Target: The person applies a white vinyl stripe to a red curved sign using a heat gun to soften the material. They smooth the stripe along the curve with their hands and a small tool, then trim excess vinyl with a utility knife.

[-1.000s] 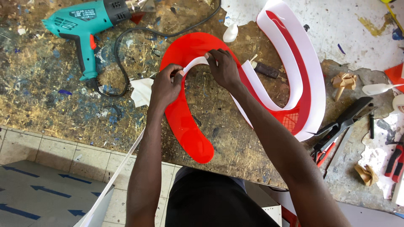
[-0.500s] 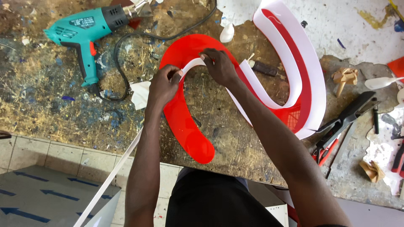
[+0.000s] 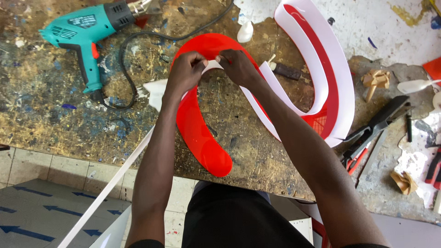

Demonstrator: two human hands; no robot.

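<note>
At the top of the red curved panel [image 3: 202,133] on the worktop [image 3: 55,124]: left hand [image 3: 183,73] and right hand [image 3: 239,68], both pinching the white strip [image 3: 275,87] between them. Probably light, thin, bendy; best pinched by the edges.

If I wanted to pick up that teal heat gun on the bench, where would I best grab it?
Take the heat gun by its pistol handle, coming from the bench's near edge. It lies flat on its side, handle pointing toward that edge and standing free of the body. The metal nozzle at the far end may be hot, and the black cord trails off the handle's base, so mind both.
</note>
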